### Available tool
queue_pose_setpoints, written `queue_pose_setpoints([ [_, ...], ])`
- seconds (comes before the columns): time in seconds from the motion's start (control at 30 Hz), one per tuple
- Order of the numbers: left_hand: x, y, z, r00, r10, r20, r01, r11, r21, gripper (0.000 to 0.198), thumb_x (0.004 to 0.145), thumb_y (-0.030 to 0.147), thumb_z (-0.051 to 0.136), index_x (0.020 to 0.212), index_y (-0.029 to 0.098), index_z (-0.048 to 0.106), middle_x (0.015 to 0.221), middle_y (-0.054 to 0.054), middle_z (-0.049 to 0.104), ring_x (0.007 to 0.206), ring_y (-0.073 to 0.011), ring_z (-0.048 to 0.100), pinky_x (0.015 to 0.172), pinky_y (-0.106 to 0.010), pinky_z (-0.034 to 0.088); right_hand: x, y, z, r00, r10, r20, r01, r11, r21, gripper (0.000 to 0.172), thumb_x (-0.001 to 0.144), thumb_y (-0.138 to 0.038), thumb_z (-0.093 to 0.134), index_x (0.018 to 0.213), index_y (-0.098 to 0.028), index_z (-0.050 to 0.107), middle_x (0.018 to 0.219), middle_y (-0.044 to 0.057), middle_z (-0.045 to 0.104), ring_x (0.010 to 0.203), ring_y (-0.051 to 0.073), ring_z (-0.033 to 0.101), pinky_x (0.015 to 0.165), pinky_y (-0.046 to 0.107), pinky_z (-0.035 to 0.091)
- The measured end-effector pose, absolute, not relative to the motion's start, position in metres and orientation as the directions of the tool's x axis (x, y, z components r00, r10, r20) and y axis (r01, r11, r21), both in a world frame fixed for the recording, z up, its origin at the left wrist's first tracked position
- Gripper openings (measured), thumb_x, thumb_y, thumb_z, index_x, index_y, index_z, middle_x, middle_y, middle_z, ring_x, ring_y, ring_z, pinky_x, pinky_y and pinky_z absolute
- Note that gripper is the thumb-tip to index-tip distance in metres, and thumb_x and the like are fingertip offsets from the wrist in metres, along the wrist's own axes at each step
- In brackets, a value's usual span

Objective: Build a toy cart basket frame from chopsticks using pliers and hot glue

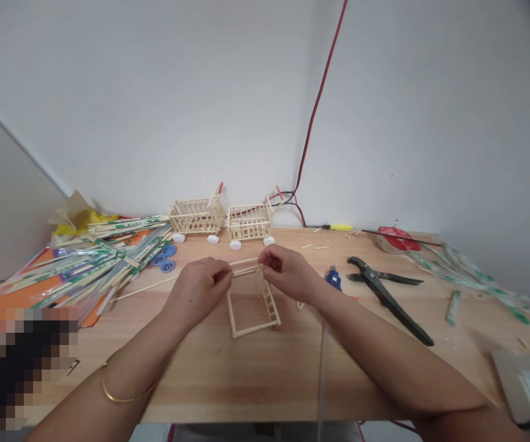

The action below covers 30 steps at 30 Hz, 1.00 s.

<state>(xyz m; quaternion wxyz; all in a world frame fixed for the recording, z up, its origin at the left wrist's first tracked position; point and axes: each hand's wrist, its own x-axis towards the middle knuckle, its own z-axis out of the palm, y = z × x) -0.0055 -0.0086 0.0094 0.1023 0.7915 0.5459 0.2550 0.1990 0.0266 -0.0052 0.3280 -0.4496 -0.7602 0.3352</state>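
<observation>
A small frame of wooden sticks [253, 331] stands on the wooden table in front of me, with short rungs on its right side. My left hand [204, 285] pinches a thin stick at the frame's far left corner; a long stick [147, 287] runs out leftward behind this hand. At the far right corner, my right hand [285, 270] has thumb and fingers closed on the sticks. Just beyond my hands are two finished-looking stick carts, the left one [195, 216] and the right one [250, 222], both with white wheels.
Packaged sticks [121, 258] lie in a heap at the left, beside blue wheels [167, 266]. Right of my hands are a blue-tipped tool [333, 279], black pliers [384, 294], a red bowl [398, 239] and a yellow-handled screwdriver [339, 228]. Torn wrappers [481, 279] lie far right.
</observation>
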Motion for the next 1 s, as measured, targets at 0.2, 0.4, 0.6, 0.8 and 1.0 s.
queue_pose_setpoints([
  [0.2, -0.0061, -0.0082, 0.0082, 0.277, 0.915, 0.294, 0.812, -0.386, 0.438, 0.018, 0.079, 0.019, 0.049, 0.075, 0.017, 0.066, 0.069, -0.002, 0.064, 0.066, -0.0137, 0.056, 0.062, -0.024, 0.037, 0.1981, 0.0254, -0.0063, -0.392, 0.889, 0.237, 0.486, 0.419, -0.767, 0.016, 0.068, -0.012, 0.052, 0.082, -0.019, 0.057, 0.066, -0.004, 0.053, 0.06, 0.01, 0.048, 0.057, 0.022, 0.037],
  [0.4, -0.0052, -0.009, 0.0085, 0.273, 0.917, 0.292, 0.815, -0.382, 0.436, 0.019, 0.08, 0.02, 0.048, 0.076, 0.018, 0.066, 0.07, -0.003, 0.064, 0.069, -0.0145, 0.057, 0.064, -0.024, 0.038, 0.1971, 0.0245, -0.0059, -0.408, 0.857, 0.316, 0.542, 0.506, -0.671, 0.01, 0.071, -0.011, 0.053, 0.075, -0.018, 0.059, 0.069, -0.001, 0.055, 0.063, 0.01, 0.049, 0.061, 0.023, 0.037],
  [0.6, -0.0047, -0.0084, 0.0071, 0.259, 0.925, 0.28, 0.809, -0.366, 0.46, 0.016, 0.078, 0.018, 0.051, 0.076, 0.018, 0.067, 0.07, -0.002, 0.065, 0.067, -0.0139, 0.057, 0.062, -0.023, 0.037, 0.197, 0.0233, -0.004, -0.429, 0.847, 0.313, 0.566, 0.522, -0.638, 0.009, 0.075, -0.011, 0.051, 0.073, -0.018, 0.057, 0.07, 0.0, 0.054, 0.065, 0.012, 0.048, 0.061, 0.024, 0.037],
  [0.8, -0.0069, -0.0081, 0.0065, 0.232, 0.943, 0.239, 0.791, -0.326, 0.517, 0.013, 0.077, 0.026, 0.056, 0.079, 0.018, 0.066, 0.066, 0.0, 0.063, 0.061, -0.0126, 0.054, 0.059, -0.023, 0.036, 0.1972, 0.0232, -0.004, -0.446, 0.834, 0.326, 0.575, 0.545, -0.61, 0.01, 0.075, -0.009, 0.051, 0.073, -0.018, 0.055, 0.07, 0.0, 0.052, 0.067, 0.012, 0.047, 0.062, 0.025, 0.035],
  [1.0, -0.0087, -0.0088, 0.0101, 0.271, 0.938, 0.219, 0.781, -0.347, 0.519, 0.014, 0.078, 0.027, 0.056, 0.078, 0.019, 0.068, 0.068, 0.0, 0.064, 0.063, -0.0127, 0.054, 0.06, -0.024, 0.036, 0.1971, 0.0228, -0.0039, -0.45, 0.83, 0.33, 0.578, 0.553, -0.6, 0.011, 0.075, -0.008, 0.05, 0.073, -0.018, 0.055, 0.07, 0.0, 0.05, 0.067, 0.012, 0.046, 0.062, 0.025, 0.034],
])
